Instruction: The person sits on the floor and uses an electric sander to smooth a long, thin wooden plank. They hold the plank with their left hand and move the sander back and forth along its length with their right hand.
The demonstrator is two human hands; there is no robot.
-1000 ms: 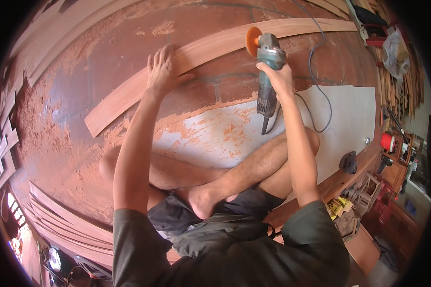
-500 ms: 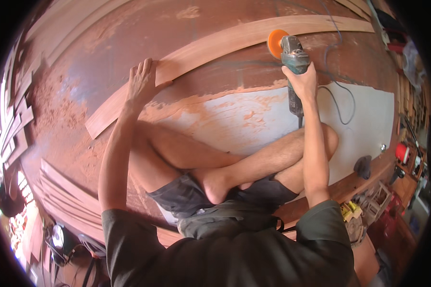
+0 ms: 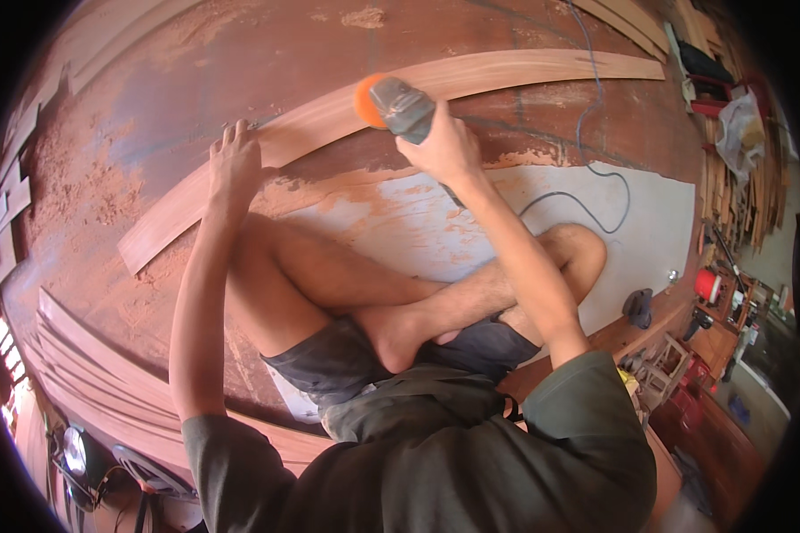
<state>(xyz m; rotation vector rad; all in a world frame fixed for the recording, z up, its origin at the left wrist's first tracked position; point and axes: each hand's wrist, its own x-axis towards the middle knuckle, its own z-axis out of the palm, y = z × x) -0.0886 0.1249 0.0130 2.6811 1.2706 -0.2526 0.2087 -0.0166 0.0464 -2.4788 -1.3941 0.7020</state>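
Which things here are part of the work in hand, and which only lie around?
In use: long reddish wooden plank; grey angle grinder with orange disc in right hand; left hand pressing the plank.
Lying about: stacked wooden strips; red canister; white plastic bag.

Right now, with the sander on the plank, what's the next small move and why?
Probably slide the sander a little further along the plank toward the left hand. The right hand grips it with the orange disc at the plank's edge, and the left hand presses the plank flat, so that stretch looks steadied.

Orange disc point(image 3: 370, 99), grey grinder point(image 3: 406, 110), reddish-brown plank point(image 3: 329, 120), blue cable point(image 3: 596, 89).
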